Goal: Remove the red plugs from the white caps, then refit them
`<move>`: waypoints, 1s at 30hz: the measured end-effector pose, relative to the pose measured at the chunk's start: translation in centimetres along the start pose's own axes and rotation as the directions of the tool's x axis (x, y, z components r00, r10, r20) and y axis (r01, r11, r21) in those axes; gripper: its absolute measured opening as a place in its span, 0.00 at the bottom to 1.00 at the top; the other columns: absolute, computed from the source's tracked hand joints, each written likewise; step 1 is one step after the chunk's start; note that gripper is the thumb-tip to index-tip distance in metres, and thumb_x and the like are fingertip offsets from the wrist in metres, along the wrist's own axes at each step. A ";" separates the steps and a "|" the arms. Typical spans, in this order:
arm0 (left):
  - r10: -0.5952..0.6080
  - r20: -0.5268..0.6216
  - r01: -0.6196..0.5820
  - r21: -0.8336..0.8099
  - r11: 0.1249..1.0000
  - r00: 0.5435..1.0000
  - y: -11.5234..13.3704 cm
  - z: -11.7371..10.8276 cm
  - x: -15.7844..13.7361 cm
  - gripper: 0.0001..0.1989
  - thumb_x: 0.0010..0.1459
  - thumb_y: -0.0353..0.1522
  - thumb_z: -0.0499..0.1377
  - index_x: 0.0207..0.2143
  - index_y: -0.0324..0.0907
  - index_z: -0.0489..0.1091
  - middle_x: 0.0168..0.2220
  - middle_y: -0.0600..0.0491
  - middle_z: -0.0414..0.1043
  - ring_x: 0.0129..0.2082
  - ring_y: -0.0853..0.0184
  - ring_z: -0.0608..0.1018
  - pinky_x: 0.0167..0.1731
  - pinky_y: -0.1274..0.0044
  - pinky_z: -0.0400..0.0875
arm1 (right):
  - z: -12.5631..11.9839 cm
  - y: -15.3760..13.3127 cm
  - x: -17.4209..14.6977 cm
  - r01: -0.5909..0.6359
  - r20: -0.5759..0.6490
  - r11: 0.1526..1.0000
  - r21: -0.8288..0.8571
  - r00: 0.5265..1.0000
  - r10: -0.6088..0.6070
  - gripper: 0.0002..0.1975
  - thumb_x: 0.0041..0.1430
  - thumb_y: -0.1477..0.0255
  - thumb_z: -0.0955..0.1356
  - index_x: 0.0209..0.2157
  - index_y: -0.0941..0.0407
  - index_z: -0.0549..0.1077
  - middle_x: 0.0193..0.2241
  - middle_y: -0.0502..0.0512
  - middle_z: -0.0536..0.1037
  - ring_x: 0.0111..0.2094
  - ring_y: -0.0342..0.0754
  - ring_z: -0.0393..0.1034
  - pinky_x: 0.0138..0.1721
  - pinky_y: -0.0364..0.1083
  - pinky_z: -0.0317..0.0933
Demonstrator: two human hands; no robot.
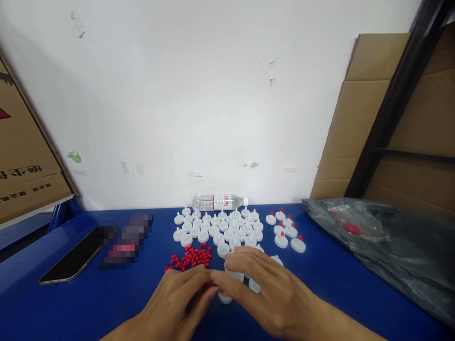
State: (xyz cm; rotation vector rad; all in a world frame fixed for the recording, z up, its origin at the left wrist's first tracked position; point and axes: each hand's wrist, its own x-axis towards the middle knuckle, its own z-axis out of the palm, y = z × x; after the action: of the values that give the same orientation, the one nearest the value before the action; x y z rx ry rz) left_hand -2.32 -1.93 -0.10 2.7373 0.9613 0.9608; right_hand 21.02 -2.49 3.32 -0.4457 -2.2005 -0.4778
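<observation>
My left hand (185, 296) is closed in a pinch at the front of the blue table, with a bit of a small red cap (214, 283) showing at its fingertips. My right hand (275, 291) curls over white nozzle lids, its thumb meeting the left fingertips. A white nozzle lid (225, 299) shows below the right thumb; the fingers partly hide how it is held. Loose red caps (194, 257) lie in a pile just beyond my left hand. Many white nozzle lids (229, 234) stand nozzle-up behind them.
Several white lids with red tips (280, 240) stand apart at the right. A clear plastic bottle (220, 202) lies against the wall. A phone (76, 255) and a blurred-out item (128, 241) lie left. Grey plastic sheeting (373, 251) covers the right side, beside cardboard (355, 128).
</observation>
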 end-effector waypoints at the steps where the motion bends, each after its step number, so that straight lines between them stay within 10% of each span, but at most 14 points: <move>1: 0.002 0.011 -0.002 0.053 0.999 1.000 -0.5 0.1 0.0 0.09 0.70 0.32 0.52 0.45 0.47 0.71 0.33 0.54 0.79 0.28 0.68 0.80 0.29 0.79 0.70 | -0.5 0.6 0.0 0.013 0.019 0.999 -0.051 1.000 -0.012 0.15 0.67 0.83 0.62 0.51 0.63 0.75 0.38 0.60 0.80 0.46 0.49 0.76 0.55 0.50 0.70; 10: -0.158 0.080 0.124 0.329 0.936 0.984 -2.9 0.1 0.3 0.14 0.70 0.34 0.51 0.52 0.46 0.73 0.36 0.52 0.83 0.26 0.65 0.83 0.26 0.79 0.72 | -4.5 8.0 -2.3 -0.479 -0.023 0.829 -0.290 0.869 0.494 0.10 0.70 0.69 0.63 0.46 0.52 0.76 0.48 0.60 0.74 0.37 0.50 0.77 0.36 0.48 0.72; 15: -0.146 0.121 0.100 0.326 0.940 0.982 -3.2 0.4 0.1 0.13 0.70 0.32 0.52 0.47 0.47 0.76 0.38 0.53 0.83 0.33 0.63 0.85 0.31 0.80 0.74 | -6.3 10.1 -2.7 -0.597 0.249 0.759 -0.259 0.718 0.650 0.09 0.68 0.63 0.65 0.40 0.52 0.74 0.37 0.54 0.79 0.34 0.50 0.75 0.34 0.47 0.66; 19: -0.148 0.146 0.092 0.332 0.939 0.978 -3.5 0.6 0.0 0.13 0.69 0.31 0.51 0.46 0.47 0.76 0.37 0.53 0.83 0.34 0.63 0.85 0.29 0.80 0.73 | -7.0 10.6 -3.4 -0.683 0.511 0.701 -0.204 0.536 0.672 0.09 0.62 0.62 0.69 0.33 0.52 0.76 0.29 0.50 0.79 0.29 0.48 0.73 0.27 0.44 0.60; 30: -0.131 0.177 0.078 0.277 0.958 0.976 -3.0 0.8 -0.2 0.12 0.71 0.32 0.49 0.42 0.47 0.73 0.34 0.55 0.80 0.32 0.66 0.83 0.28 0.81 0.69 | -5.9 10.8 -5.0 -0.717 0.688 0.676 -0.169 0.405 0.602 0.07 0.56 0.76 0.70 0.31 0.51 0.79 0.29 0.48 0.82 0.31 0.48 0.75 0.28 0.43 0.57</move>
State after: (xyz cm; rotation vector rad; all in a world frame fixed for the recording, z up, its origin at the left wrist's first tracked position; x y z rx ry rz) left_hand -3.55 0.48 -1.66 2.8885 1.2679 0.5694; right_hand 32.85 3.23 4.89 -1.5738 -2.4449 0.4052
